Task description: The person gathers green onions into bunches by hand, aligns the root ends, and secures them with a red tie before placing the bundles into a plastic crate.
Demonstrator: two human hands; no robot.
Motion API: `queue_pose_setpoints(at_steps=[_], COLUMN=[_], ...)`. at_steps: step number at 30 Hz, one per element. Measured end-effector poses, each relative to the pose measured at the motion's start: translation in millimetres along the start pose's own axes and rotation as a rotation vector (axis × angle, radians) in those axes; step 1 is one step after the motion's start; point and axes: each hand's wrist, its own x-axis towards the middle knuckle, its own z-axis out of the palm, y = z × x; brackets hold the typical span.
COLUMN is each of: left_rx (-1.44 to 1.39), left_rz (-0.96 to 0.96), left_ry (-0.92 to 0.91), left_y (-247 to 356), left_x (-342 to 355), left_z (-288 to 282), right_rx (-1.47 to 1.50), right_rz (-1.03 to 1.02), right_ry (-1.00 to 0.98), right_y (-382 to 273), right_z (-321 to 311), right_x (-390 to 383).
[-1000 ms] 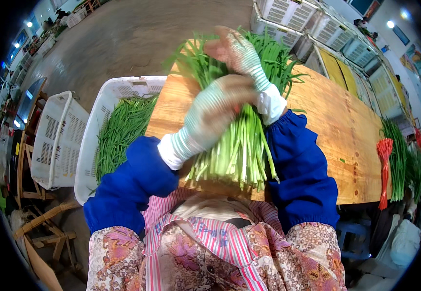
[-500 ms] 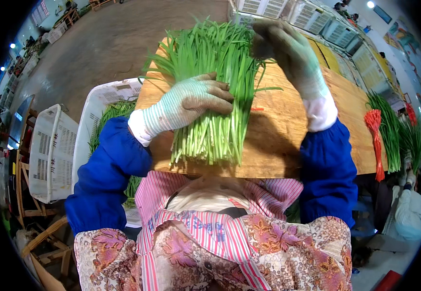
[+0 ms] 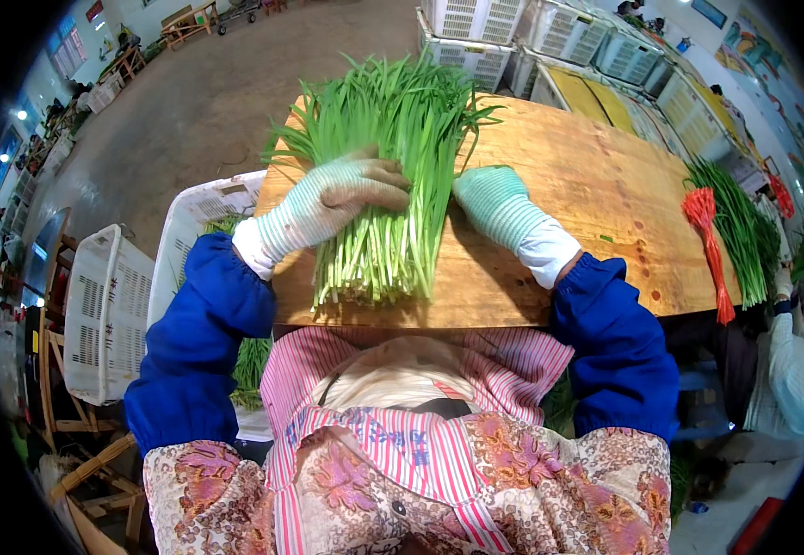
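A thick bunch of garlic chives (image 3: 379, 250) lies on the wooden board (image 3: 587, 222), leaves toward the far side and pale cut stems toward me. My left hand (image 3: 333, 203), in a striped, soiled glove, rests across the middle of the bunch with its fingers laid over the stalks, slightly blurred. Close against the bunch's right side, my right hand (image 3: 499, 205) is low on the board in a matching glove. Its fingers curl in under the palm, and anything inside them is hidden.
Red ties (image 3: 709, 250) hang at the board's right edge, beside more green chives (image 3: 742, 231). A white crate (image 3: 194, 222) with chives stands left of the board, another white crate (image 3: 106, 314) farther left. Stacked crates (image 3: 476, 55) fill the back right. Another person's sleeve (image 3: 791, 370) shows at right.
My right hand has come down from above the leaf tips to the board beside the bunch, its fingers now curled. An orange strip seen there earlier no longer shows. My left hand stays on the bunch.
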Motion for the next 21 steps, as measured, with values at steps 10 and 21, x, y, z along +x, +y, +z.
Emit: queue_pose_setpoints(at_steps=[10, 21], left_rx=[-0.046, -0.041], left_rz=[-0.020, -0.076], left_ry=[0.042, 0.083], left_y=[-7.2, -4.6], left_x=[-15.9, -23.8], left_z=[-1.6, -5.3], right_rx=[1.386, 2.205], right_rz=[0.285, 0.093], right_ry=[0.115, 0.162], right_y=[-1.2, -43.8], right_z=[7.1, 1.9], right_x=[-35.9, -42.2])
